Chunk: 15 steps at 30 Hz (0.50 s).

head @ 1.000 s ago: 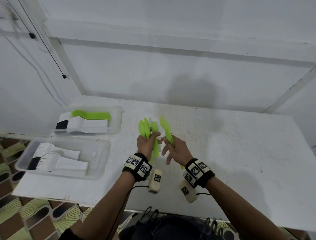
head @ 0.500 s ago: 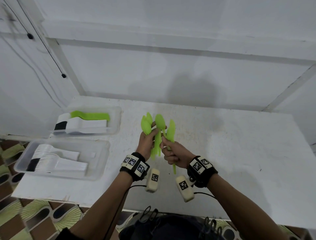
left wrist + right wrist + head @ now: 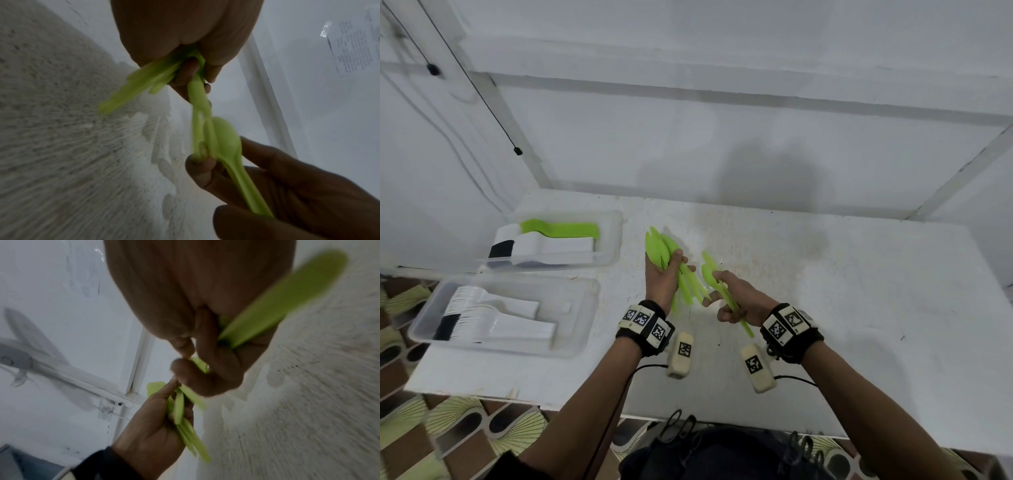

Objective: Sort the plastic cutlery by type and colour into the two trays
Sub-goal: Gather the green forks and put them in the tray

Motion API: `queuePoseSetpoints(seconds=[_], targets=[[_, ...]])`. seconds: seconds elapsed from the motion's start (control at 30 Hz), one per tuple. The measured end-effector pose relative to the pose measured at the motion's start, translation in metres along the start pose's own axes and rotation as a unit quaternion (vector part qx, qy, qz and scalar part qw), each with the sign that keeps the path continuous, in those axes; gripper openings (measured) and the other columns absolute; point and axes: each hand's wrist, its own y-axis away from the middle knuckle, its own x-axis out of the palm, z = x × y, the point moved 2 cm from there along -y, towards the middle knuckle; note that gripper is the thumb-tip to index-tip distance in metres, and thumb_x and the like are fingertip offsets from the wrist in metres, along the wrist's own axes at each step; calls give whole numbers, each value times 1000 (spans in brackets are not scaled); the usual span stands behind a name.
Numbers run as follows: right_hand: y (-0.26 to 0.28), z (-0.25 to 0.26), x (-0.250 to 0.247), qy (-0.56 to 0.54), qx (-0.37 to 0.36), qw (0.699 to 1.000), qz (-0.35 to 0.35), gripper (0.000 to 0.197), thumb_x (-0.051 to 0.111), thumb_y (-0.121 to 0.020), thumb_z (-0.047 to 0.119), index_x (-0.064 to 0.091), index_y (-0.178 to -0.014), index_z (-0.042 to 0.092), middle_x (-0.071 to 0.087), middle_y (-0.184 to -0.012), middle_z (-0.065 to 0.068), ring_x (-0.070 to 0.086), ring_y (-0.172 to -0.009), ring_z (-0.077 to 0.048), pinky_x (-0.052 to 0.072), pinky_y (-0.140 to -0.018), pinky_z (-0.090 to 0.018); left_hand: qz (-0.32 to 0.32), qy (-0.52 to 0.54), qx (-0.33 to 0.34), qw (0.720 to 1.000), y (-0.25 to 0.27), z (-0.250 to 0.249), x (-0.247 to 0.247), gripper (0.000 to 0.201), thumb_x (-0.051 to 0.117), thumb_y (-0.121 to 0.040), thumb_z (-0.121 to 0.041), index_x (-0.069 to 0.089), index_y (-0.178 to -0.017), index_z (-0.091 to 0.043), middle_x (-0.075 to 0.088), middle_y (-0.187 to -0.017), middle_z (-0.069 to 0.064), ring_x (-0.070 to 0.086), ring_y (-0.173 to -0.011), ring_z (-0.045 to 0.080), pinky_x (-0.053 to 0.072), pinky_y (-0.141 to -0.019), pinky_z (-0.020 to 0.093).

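My left hand [image 3: 667, 278] grips a bundle of several green plastic cutlery pieces [image 3: 659, 248], their heads fanned up and left and their handles [image 3: 131, 84] sticking out below the fist. My right hand [image 3: 736, 301] holds green pieces too, among them a green spoon [image 3: 226, 138] pinched by its neck. Both hands hover over the middle of the white table [image 3: 859, 308], a little apart. The far tray [image 3: 606, 240] holds stacked white pieces and green forks [image 3: 561, 228]. In the near tray [image 3: 575, 329] lie rows of white cutlery [image 3: 482, 315].
Both clear trays sit at the table's left edge, one behind the other. White walls close in behind and to the left. A patterned floor [image 3: 465, 428] shows below the front edge.
The hands were pressed together with the green pieces half a second ago. They have drawn apart, the right one pulling its pieces away to the right. The left bundle tilted left.
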Motion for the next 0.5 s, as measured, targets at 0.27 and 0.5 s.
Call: queuePoseSetpoints(seconds=[0.27,0.5], targets=[[-8,-5,5,-4,-184,976,-114,35,43,-107,44,47,-94,11,53,-80,-5,43,-51,-14,31,-48,-24,38,-81,24,996,0,0,-6,15,72,-94,-20,69,-102,-7,76,-96,12,72,-65,29,58,-70,42],[-13,8,14,-49,-206,966,-149,31,55,-103,39,52,-98,9,58,-80,-3,51,-50,-13,38,-44,-23,81,-51,18,995,19,1,9,20,73,-94,-20,71,-108,-6,76,-88,16,65,-63,26,56,-68,37]])
